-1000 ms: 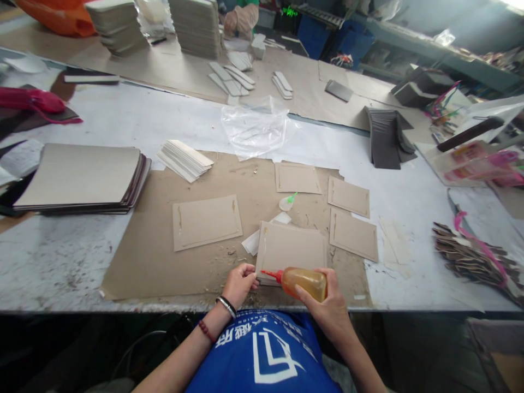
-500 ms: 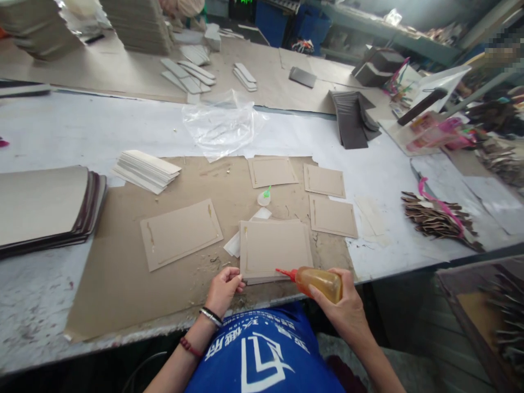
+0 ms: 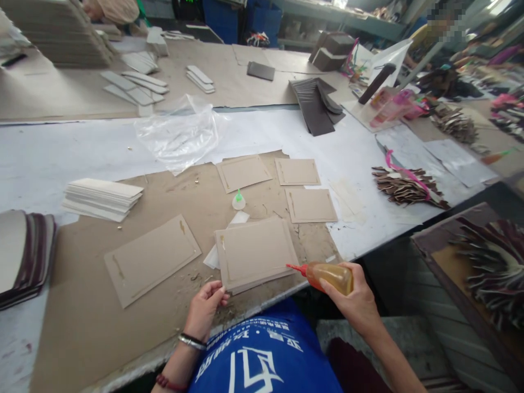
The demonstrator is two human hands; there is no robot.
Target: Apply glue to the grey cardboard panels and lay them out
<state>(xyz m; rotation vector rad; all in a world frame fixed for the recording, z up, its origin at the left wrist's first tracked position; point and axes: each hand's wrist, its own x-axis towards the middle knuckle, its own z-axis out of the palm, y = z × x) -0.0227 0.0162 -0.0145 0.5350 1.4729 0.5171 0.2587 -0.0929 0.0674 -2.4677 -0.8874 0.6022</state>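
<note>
Two hands are gluing, I think: the left hand (image 3: 204, 308) has bent fingers touching the near corner of the card pile (image 3: 256, 252), and the right hand (image 3: 356, 297) is wrapped round one glue bottle (image 3: 331, 274), its red tip just beside the pile's near edge. Next, the tip must meet the top card, with a soft squeeze. Around the pile I count one big loose card (image 3: 151, 256), three small cards (image 3: 311, 204) and one green-tipped cap (image 3: 238, 201).

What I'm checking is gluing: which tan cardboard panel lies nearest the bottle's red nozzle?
The top panel of the stack at the near edge, by the left hand; only its right corner reaches the bottle's nozzle.
</note>
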